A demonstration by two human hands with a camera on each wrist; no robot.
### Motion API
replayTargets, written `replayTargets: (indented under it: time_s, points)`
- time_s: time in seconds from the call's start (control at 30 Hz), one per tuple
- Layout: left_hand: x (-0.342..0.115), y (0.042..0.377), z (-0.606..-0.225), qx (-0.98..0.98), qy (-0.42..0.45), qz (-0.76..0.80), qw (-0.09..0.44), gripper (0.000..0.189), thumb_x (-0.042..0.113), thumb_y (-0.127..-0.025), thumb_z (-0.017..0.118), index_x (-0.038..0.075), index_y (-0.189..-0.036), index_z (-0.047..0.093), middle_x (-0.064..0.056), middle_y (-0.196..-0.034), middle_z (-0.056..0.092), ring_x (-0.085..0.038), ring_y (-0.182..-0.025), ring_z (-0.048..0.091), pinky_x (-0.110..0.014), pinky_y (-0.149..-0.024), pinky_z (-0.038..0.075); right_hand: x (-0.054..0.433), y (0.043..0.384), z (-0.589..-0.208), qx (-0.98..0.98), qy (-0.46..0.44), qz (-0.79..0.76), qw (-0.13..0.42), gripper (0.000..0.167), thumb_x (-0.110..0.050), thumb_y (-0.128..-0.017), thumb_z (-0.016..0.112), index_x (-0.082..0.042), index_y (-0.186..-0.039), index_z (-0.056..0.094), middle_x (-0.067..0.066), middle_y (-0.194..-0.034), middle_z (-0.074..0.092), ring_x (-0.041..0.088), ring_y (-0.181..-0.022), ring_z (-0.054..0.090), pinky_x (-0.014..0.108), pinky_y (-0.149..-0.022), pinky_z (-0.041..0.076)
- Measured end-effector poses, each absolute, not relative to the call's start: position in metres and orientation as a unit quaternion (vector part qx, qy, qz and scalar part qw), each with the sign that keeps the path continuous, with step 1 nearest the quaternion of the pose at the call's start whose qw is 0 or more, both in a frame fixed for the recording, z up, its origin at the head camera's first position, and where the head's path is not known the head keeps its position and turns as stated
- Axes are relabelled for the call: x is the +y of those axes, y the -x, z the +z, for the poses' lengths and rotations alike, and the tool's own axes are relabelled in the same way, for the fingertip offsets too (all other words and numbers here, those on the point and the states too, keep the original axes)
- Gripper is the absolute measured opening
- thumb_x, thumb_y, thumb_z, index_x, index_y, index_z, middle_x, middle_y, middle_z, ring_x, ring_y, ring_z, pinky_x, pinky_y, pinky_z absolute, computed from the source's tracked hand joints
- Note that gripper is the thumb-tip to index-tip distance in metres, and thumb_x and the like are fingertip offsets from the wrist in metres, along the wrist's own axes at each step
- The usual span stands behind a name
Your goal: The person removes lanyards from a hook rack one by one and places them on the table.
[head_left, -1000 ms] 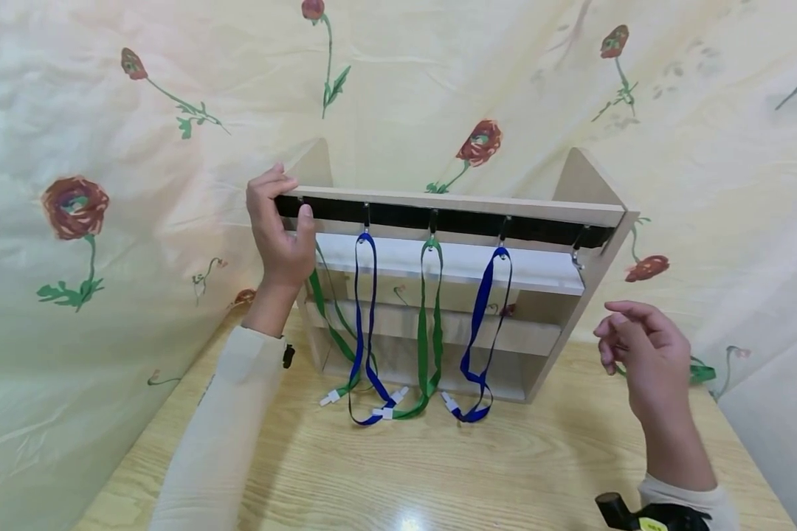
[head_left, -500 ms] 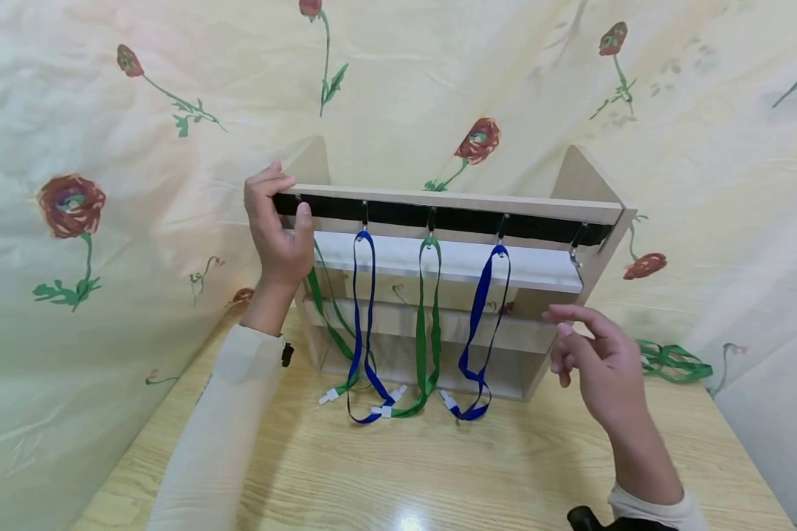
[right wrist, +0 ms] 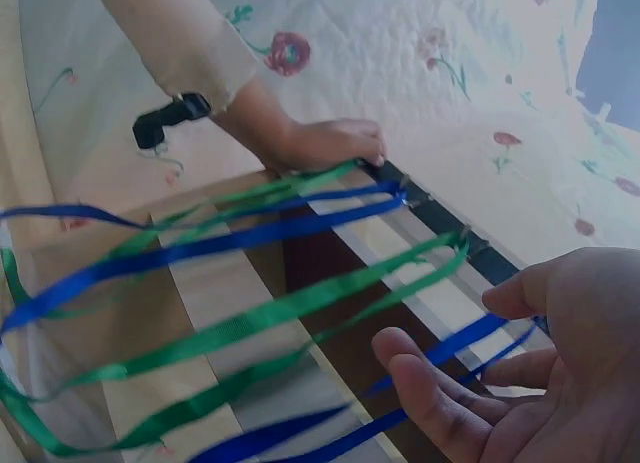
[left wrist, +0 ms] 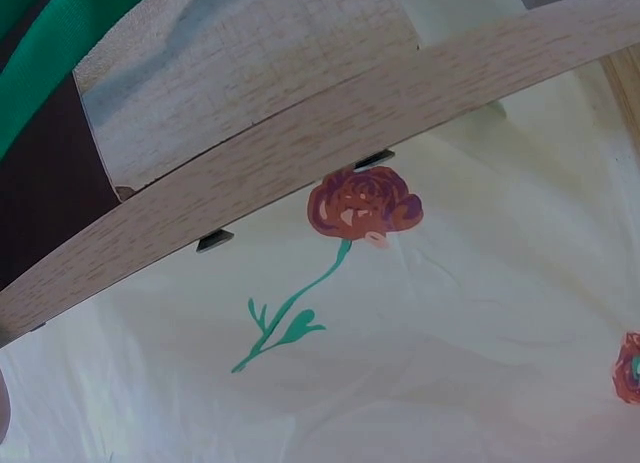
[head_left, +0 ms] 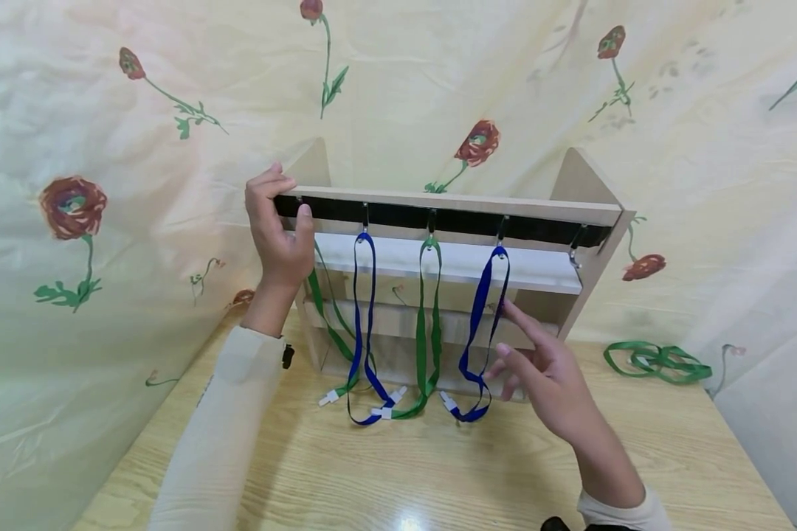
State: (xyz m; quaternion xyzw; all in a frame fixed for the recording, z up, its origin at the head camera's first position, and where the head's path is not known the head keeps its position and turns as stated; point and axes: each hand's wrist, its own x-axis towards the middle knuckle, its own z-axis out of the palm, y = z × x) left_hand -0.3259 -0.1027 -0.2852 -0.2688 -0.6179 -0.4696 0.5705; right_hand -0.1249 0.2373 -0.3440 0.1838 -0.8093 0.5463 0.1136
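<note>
My left hand (head_left: pixel 280 232) grips the left end of the wooden rack's top rail (head_left: pixel 452 200), thumb in front and fingers over the edge. From hooks on its black strip hang a green lanyard (head_left: pixel 329 321) at far left, a blue lanyard (head_left: pixel 356 332), a green lanyard (head_left: pixel 421 346) in the middle and a blue lanyard (head_left: pixel 480 295) at right. My right hand (head_left: pixel 547 376) is beside that right blue lanyard, fingers loosely spread, index fingertip right at its strap. In the right wrist view, the right hand (right wrist: pixel 540 373) overlaps the blue straps, with thumb and fingers apart.
The rightmost hook (head_left: pixel 574 258) carries no lanyard. A coiled green lanyard (head_left: pixel 657 361) lies on the wooden table (head_left: pixel 319 472), right of the rack. Shelves (head_left: pixel 438 258) sit behind the hanging straps. Flowered cloth (head_left: pixel 192 66) covers the wall behind and at the sides.
My right hand has moved left, from near the coiled green lanyard to the right blue lanyard, uncovering the coil. My left hand stays on the rail.
</note>
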Motion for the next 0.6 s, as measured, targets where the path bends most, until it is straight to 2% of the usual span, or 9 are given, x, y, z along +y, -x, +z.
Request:
replayTargets:
  time_s: [0.1, 0.17, 0.27, 0.4, 0.6]
  points:
    - [-0.103, 0.326, -0.285, -0.618, 0.268, -0.470, 0.570, 0.044, 0.026, -0.089, 0.050, -0.008, -0.116, 0.058, -0.028, -0.121, 0.056, -0.036, -0.137, 0.052, -0.044, -0.128, 0.035, 0.231, 0.125, -0.346, -0.800, -0.196, 0.559, 0.094, 0.068, -0.006, -0.108, 0.051, -0.015, -0.170, 0.024, 0.031, -0.154, 0.043, 0.010, -0.079, 0.076, 0.037, -0.058, 0.063]
    - [-0.103, 0.325, -0.285, -0.619, 0.267, -0.469, 0.571, 0.044, 0.027, -0.089, 0.050, -0.007, -0.116, 0.058, -0.028, -0.121, 0.056, -0.036, -0.137, 0.052, -0.043, -0.127, 0.035, 0.227, 0.125, -0.346, -0.798, -0.202, 0.562, 0.085, 0.069, -0.007, -0.108, 0.051, -0.015, -0.170, 0.022, 0.030, -0.162, 0.037, 0.010, -0.080, 0.077, 0.038, -0.059, 0.064]
    - [-0.103, 0.325, -0.285, -0.620, 0.265, -0.468, 0.571, 0.044, 0.027, -0.089, 0.050, -0.007, -0.116, 0.058, -0.028, -0.120, 0.057, -0.036, -0.137, 0.052, -0.043, -0.127, 0.035, 0.223, 0.127, -0.346, -0.796, -0.205, 0.566, 0.069, 0.070, -0.008, -0.108, 0.051, -0.014, -0.171, 0.020, 0.030, -0.164, 0.034, 0.012, -0.080, 0.077, 0.040, -0.061, 0.064]
    - [-0.103, 0.325, -0.285, -0.618, 0.267, -0.470, 0.571, 0.044, 0.027, -0.089, 0.050, -0.008, -0.116, 0.058, -0.028, -0.121, 0.056, -0.036, -0.137, 0.052, -0.044, -0.127, 0.035, 0.219, 0.129, -0.347, -0.789, -0.205, 0.578, 0.047, 0.070, -0.010, -0.109, 0.050, -0.014, -0.171, 0.016, 0.035, -0.156, 0.043, 0.017, -0.077, 0.077, 0.039, -0.062, 0.065]
    - [-0.103, 0.326, -0.286, -0.617, 0.267, -0.471, 0.570, 0.045, 0.027, -0.089, 0.051, -0.007, -0.116, 0.058, -0.027, -0.122, 0.057, -0.036, -0.137, 0.052, -0.044, -0.128, 0.035, 0.217, 0.132, -0.350, -0.745, -0.241, 0.621, 0.037, 0.071, -0.005, -0.109, 0.043, -0.008, -0.171, 0.008, 0.028, -0.170, 0.023, 0.016, -0.085, 0.077, 0.040, -0.062, 0.065]
